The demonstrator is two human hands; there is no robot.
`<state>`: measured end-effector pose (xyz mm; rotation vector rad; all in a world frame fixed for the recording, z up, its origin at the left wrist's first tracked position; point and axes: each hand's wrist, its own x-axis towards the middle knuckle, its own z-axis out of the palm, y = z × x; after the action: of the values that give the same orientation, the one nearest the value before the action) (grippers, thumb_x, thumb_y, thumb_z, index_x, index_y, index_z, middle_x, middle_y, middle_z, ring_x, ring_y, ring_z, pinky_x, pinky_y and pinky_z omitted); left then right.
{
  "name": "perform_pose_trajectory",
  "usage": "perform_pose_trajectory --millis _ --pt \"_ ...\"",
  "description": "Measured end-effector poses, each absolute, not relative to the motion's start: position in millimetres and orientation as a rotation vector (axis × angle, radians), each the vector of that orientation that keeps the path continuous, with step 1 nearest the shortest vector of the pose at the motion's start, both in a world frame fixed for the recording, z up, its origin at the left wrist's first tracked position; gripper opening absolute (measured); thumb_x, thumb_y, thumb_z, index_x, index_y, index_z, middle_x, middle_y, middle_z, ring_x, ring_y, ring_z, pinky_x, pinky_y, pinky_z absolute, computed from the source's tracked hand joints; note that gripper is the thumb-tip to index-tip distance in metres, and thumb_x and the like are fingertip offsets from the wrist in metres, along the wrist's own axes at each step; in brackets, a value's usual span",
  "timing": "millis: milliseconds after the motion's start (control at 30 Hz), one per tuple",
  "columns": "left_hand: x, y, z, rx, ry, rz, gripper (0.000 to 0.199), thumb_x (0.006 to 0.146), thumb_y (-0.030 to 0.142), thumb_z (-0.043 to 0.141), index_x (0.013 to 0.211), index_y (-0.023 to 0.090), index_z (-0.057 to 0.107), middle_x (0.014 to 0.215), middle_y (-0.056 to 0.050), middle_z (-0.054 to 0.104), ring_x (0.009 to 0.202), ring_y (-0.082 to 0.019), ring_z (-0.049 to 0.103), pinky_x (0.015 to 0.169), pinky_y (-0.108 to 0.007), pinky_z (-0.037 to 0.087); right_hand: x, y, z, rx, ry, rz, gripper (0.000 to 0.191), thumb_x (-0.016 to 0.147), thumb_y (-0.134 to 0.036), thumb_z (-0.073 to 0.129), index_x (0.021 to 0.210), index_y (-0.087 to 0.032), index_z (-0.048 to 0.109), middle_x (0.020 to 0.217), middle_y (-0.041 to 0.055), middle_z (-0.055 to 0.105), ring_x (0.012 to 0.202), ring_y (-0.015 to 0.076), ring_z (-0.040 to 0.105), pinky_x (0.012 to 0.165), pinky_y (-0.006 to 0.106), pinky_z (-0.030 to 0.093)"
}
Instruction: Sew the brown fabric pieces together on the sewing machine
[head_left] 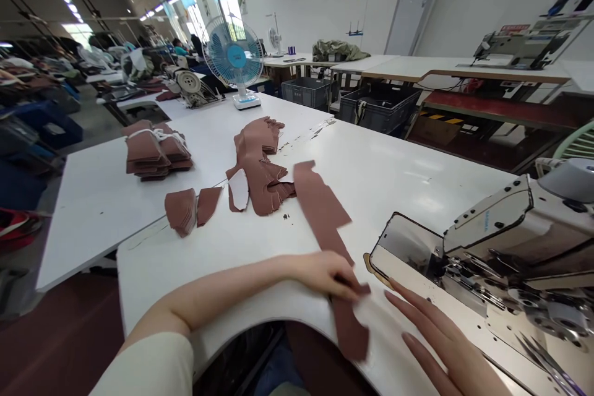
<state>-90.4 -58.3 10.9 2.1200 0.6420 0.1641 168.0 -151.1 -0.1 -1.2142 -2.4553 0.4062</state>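
Observation:
A long brown cut fabric piece (322, 201) lies slantwise on the white table in front of me, its near end reaching the curved table edge. My left hand (325, 273) is closed on the edge of this piece, thumb and fingers pinching it. To the right, my right hand (439, 337) holds nothing, its fingers stretched out and apart beside the sewing machine (492, 216). Beyond the long piece sits a heap of brown fabric pieces (260, 167) with frayed edges. A white-faced piece (239, 190) leans against it.
Small brown pieces (180, 210) lie to the left, with a tied bundle of brown pieces (155, 150) behind them. A fan (236, 59) stands at the back. Metal scissors (547, 362) lie at the lower right. Grey crates (380, 108) stand beyond the table.

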Motion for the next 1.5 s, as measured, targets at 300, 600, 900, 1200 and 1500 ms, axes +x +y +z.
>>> perform_pose_trajectory --millis 300,600,900,1200,1500 --pt "-208 -51 24 2.118 1.713 0.711 0.038 0.086 0.034 0.050 0.120 0.019 0.059 0.131 -0.008 0.055 0.124 -0.025 0.046 0.108 -0.039 0.035 118 -102 -59 -1.294 -2.481 -0.149 0.047 0.097 -0.030 0.031 0.142 -0.021 0.041 0.142 0.0082 0.047 0.123 0.0259 0.050 0.096 0.044 0.041" --pt "-283 -3 -11 1.734 2.626 0.261 0.079 0.074 0.036 0.058 0.145 0.015 0.030 0.144 -0.017 0.039 0.129 -0.039 0.036 0.103 -0.049 0.035 119 -88 -63 -1.464 -2.365 -0.169 0.049 0.097 -0.034 0.026 0.141 -0.018 0.041 0.139 0.0095 0.050 0.123 0.0265 0.048 0.092 0.043 0.040" --pt "-340 -25 17 1.485 2.641 0.607 0.050 0.082 0.026 0.044 0.132 0.023 0.041 0.110 -0.006 0.064 0.083 -0.019 0.065 0.064 -0.026 0.049 122 -91 -63 -1.474 -2.386 -0.122 0.048 0.098 -0.035 0.026 0.141 -0.019 0.042 0.140 0.0091 0.049 0.125 0.0271 0.046 0.091 0.043 0.041" --pt "-356 -24 3 1.475 2.792 0.089 0.031 0.076 0.026 0.057 0.103 0.012 0.062 0.108 -0.018 0.066 0.102 -0.036 0.060 0.081 -0.040 0.047 122 -92 -64 -1.462 -2.380 -0.154 0.047 0.098 -0.034 0.026 0.135 -0.015 0.048 0.140 0.0096 0.049 0.124 0.0262 0.047 0.092 0.043 0.040" --pt "-347 -24 14 1.483 2.877 -0.037 0.030 0.073 0.041 0.065 0.077 0.011 0.059 0.103 -0.024 0.061 0.106 -0.042 0.053 0.082 -0.045 0.044 119 -94 -58 -1.436 -2.372 -0.193 0.045 0.098 -0.030 0.026 0.130 -0.013 0.053 0.135 0.0115 0.054 0.120 0.0259 0.049 0.092 0.042 0.039"
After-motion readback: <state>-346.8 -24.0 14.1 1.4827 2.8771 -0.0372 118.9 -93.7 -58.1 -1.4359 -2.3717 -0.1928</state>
